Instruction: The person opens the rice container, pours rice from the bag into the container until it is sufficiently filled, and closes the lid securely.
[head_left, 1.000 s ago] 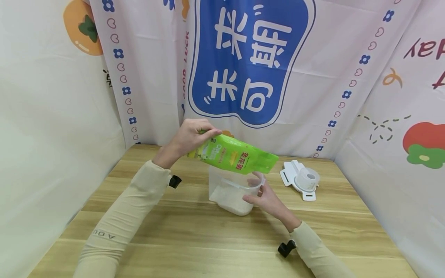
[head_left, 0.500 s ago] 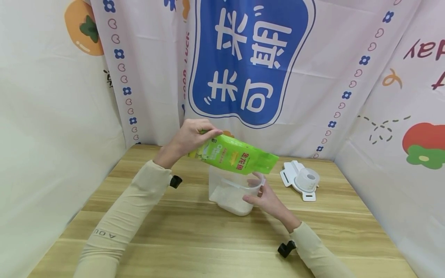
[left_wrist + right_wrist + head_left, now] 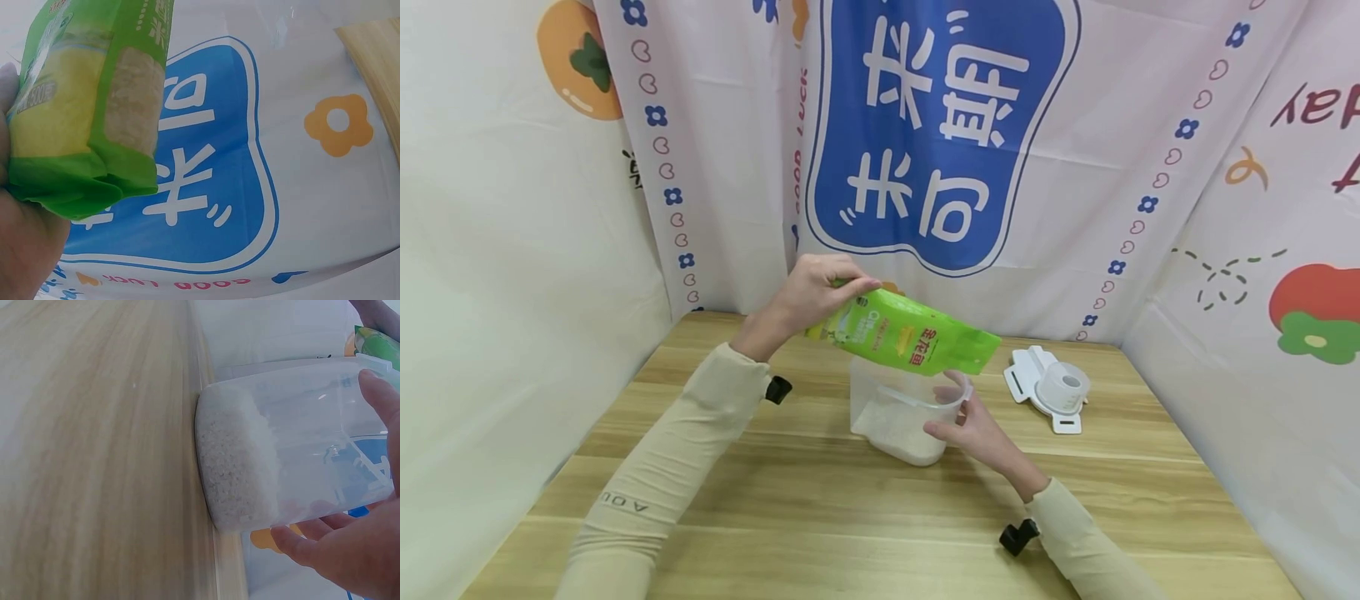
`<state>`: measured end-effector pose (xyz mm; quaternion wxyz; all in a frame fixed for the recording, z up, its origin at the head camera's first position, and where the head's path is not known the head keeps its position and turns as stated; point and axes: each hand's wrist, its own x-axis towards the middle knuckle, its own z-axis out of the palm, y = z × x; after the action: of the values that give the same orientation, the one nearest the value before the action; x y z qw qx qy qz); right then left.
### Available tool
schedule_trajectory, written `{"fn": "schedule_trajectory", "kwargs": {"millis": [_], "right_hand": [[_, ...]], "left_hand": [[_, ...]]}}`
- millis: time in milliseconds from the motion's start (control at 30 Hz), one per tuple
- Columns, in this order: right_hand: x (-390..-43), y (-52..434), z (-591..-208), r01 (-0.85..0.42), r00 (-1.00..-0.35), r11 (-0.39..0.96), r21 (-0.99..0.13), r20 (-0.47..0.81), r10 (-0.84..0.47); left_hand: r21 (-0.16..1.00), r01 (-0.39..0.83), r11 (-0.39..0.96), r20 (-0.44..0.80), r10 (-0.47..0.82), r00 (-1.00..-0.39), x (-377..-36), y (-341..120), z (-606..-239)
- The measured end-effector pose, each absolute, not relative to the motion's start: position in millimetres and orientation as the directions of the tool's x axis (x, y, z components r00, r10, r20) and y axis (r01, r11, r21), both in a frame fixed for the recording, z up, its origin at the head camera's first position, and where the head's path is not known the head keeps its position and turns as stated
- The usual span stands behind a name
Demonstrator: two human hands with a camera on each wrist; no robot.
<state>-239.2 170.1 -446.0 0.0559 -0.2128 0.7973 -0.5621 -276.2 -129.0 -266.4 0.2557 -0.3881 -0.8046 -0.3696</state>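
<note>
A green bag of rice [image 3: 910, 333] is tilted above a clear plastic container [image 3: 867, 400], its right end lower. My left hand [image 3: 816, 292] grips the bag by its upper left end. In the left wrist view, pale grains show through a window in the bag [image 3: 84, 119]. The container stands upright on the table, with white rice [image 3: 231, 465] filling its lower part. Around the container's right side, near the rim, my right hand [image 3: 977, 433] holds on with thumb in front and fingers behind. The bag's mouth and any falling grains cannot be made out.
To the right of the container, a white lid [image 3: 1026, 373] lies on the wooden table [image 3: 820, 533] with a clear measuring cup [image 3: 1063, 386] on it. Printed cloth [image 3: 737, 167] hangs behind the table and along both sides.
Almost nothing moves. The left hand keeps the tilted bag over the container, the right hand stays on the container, and the bag's surface looks slightly shifted.
</note>
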Motion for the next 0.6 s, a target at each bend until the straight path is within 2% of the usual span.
{"fn": "schedule_trajectory", "kwargs": {"millis": [400,600], "right_hand": [[-239.2,170.5,-446.0,-0.276,-0.901,0.270,-0.923,0.150,-0.406],[-239.7,170.6,-446.5,-0.284,-0.896,0.260,-0.923,0.160,-0.414]], "left_hand": [[0.436,0.781,0.447,0.655,0.437,-0.616,-274.6,-126.1,-262.1],[0.416,0.787,0.455,0.664,0.439,-0.605,-275.7,-124.7,-260.2]]}}
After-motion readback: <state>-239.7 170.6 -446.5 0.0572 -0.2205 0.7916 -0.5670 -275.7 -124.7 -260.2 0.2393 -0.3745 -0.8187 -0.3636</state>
